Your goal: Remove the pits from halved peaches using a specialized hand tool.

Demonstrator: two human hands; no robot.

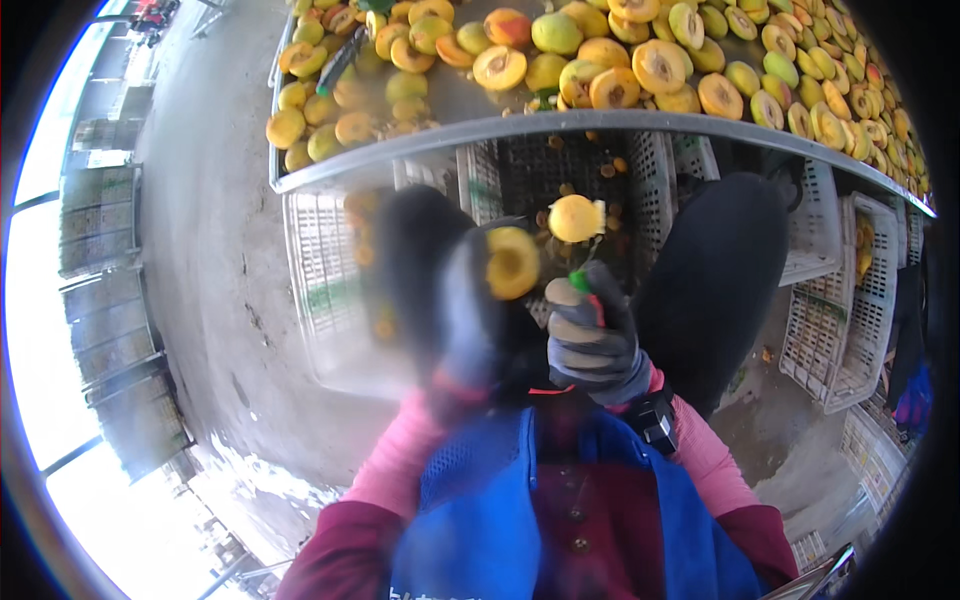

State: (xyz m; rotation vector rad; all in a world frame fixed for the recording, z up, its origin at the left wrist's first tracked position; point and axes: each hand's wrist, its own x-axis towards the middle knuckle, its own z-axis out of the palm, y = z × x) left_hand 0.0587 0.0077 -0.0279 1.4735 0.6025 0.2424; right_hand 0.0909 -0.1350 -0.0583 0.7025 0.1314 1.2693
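Note:
My left hand (466,300), in a grey glove and blurred, holds a yellow peach half (514,264) with a hollow at its centre. Beside it, my gloved right hand (596,334) is closed around the green and red handle of a small tool (581,281). The tool's thin metal end points away from me. Just beyond that end is a round yellow fruit piece (576,219); whether it touches the metal, I cannot tell. Both hands are above my lap, near a dark crate (536,169) with fruit bits and pits inside.
A metal-rimmed table (480,135) bears many whole and halved peaches (499,69) and a dark tool with a green tip (341,64). White plastic crates stand left (330,277) and right (844,300) of my knees. Stacked crates (105,300) line the far left.

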